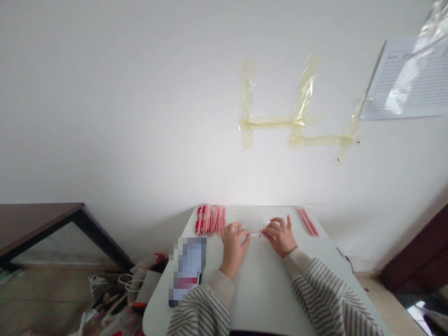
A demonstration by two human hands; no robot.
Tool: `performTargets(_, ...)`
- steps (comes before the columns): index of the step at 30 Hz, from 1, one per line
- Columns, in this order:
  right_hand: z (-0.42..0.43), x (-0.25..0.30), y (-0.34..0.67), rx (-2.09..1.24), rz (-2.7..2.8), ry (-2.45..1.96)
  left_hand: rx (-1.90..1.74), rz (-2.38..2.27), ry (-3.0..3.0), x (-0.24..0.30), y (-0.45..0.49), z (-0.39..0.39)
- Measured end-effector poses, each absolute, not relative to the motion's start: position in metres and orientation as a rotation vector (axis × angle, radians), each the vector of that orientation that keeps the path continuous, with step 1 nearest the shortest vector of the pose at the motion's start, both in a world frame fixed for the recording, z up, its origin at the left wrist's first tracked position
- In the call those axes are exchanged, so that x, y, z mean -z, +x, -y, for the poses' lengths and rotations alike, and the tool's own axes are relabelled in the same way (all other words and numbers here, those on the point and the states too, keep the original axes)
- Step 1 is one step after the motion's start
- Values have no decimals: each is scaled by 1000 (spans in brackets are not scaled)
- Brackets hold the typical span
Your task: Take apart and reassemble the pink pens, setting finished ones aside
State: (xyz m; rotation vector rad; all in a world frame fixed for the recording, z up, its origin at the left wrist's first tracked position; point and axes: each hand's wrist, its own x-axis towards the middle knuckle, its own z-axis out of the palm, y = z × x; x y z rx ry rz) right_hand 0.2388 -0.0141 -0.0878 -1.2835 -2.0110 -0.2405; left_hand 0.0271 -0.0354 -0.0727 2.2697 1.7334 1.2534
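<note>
Pinching white rod (255,234); ends unclear

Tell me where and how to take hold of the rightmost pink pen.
Pinch the rightmost pink pen around its middle, probably best from above and the right: it is slim and lies flat, with another pink pen close along its left side.

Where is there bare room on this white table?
Mainly between the left sleeve and right sleeve; a smaller patch separates the right sleeve from the two rightmost pens. Crowded: left side, with pen bunch and phone.
</note>
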Motion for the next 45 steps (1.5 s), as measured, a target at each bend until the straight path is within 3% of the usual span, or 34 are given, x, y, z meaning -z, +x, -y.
performTargets(17,13,92,240,179,1979,-1369,-1305,-1792,2204,75,23,33)
performTargets(31,8,93,257,206,1995,-1439,-1061,-2212,2215,65,17,41)
performTargets(45,8,94,260,216,1976,-1443,-1037,-2235,2178,66,16,40)
